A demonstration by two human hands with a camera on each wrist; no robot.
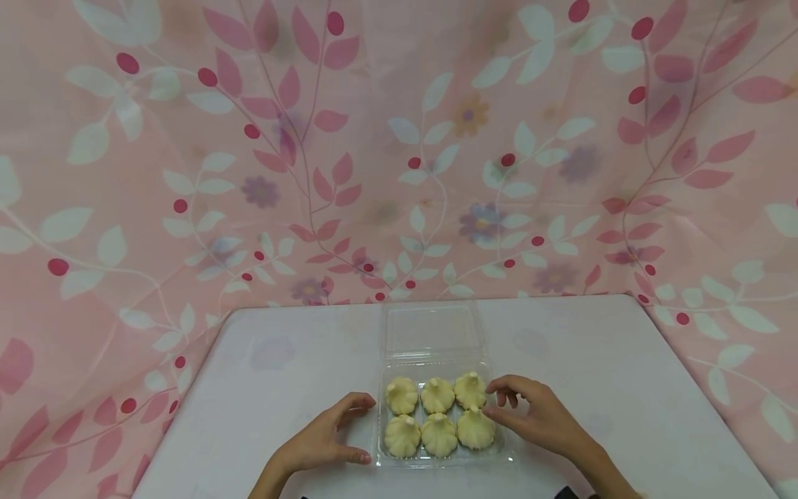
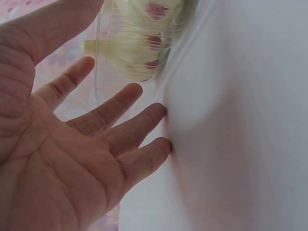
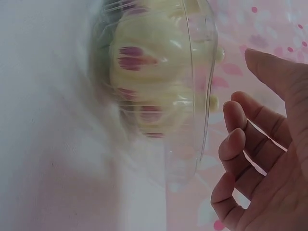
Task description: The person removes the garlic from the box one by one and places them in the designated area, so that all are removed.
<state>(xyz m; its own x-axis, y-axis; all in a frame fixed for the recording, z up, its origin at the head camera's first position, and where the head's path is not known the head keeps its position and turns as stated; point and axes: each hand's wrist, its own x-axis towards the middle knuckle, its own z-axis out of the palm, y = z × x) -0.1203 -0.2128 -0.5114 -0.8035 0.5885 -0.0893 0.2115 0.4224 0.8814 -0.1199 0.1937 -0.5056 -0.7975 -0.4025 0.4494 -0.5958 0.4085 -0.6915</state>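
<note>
A clear plastic clamshell box (image 1: 506,459) stands on the table, its lid (image 1: 433,333) folded back flat behind it. Several garlic bulbs (image 1: 438,436) fill it in two rows, stems up; purple marks show on the lower sides of the bulbs (image 3: 149,62) in the right wrist view. At the box's left side is my left hand (image 1: 330,435), fingers spread and holding nothing; in its wrist view the palm (image 2: 53,163) faces the box. My right hand (image 1: 536,416) hovers by the right rim near the bulbs, fingers loosely bent around nothing.
The white-covered table (image 1: 280,367) extends on both sides of the box. Behind it hangs a pink curtain (image 1: 386,194) with leaves and flowers, which also runs down along the table's left and right edges.
</note>
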